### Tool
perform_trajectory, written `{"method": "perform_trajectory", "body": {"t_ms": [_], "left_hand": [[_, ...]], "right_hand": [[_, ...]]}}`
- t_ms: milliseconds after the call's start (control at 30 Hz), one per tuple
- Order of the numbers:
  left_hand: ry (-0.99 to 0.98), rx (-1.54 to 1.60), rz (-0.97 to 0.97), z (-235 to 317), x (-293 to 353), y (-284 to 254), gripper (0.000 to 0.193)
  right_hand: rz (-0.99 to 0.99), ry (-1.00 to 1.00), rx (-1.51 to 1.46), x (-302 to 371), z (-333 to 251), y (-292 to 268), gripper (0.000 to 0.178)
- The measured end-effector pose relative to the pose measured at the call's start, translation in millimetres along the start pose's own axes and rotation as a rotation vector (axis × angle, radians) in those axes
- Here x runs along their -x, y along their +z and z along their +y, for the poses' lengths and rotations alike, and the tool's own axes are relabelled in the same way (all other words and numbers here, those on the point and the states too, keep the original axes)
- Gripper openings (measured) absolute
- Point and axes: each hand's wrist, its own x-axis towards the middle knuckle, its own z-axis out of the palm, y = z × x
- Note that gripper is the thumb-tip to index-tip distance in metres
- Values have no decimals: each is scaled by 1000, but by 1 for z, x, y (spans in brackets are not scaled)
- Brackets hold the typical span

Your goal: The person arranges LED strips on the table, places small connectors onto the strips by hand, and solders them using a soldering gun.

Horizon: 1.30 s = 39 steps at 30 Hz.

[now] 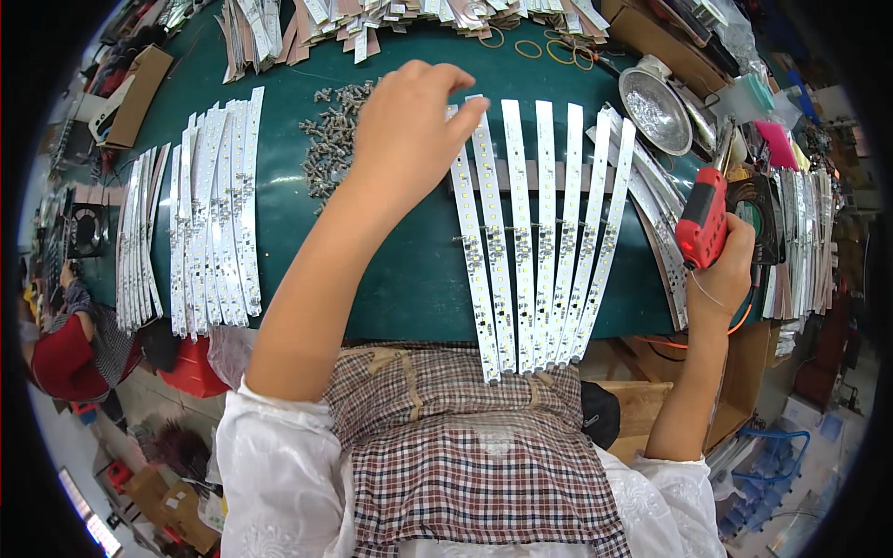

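Several white LED strips (545,232) lie fanned side by side in front of me, their near ends reaching past the table edge. My left hand (409,121) hovers at the far end of the leftmost strip, thumb and forefinger apart, and I see nothing held between them. Beside that hand, partly covered by it, is a pile of small metal parts (332,130). At the right, my right hand (730,256) wraps round the handle of a red and black soldering gun (704,219), its tip angled away from me. A thin wire trails from the gun's back.
More LED strips (216,214) lie in bunches at the left of the green table (391,298). A heap of strips (372,14) covers the far edge, near some rubber bands (528,48). A metal bowl (656,110) stands at the far right. Another person (70,344) is at the left.
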Motion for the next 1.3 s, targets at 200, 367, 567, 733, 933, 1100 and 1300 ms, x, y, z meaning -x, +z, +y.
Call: {"method": "perform_trajectory", "body": {"t_ms": [200,367,567,733,933,1100,1300], "left_hand": [[84,-140,-90,-5,-18,38,35],[-70,-43,-233,8,-23,45,39],[-125,-37,-243,23,-27,56,49],[-188,-12,-392,39,-34,56,51],[-223,103,-337,56,-42,70,46],[-246,96,-115,71,-53,98,43],[-255,40,-12,82,-48,116,36]], "right_hand": [[47,12,-39,2,7,-13,43],[32,8,-77,5,5,-13,45],[9,-34,-116,4,-28,-13,48],[26,-65,-109,5,-34,-12,45],[10,-12,-136,6,-40,-12,46],[-10,8,-139,6,-45,-9,48],[-2,89,-35,7,-37,-10,49]]}}
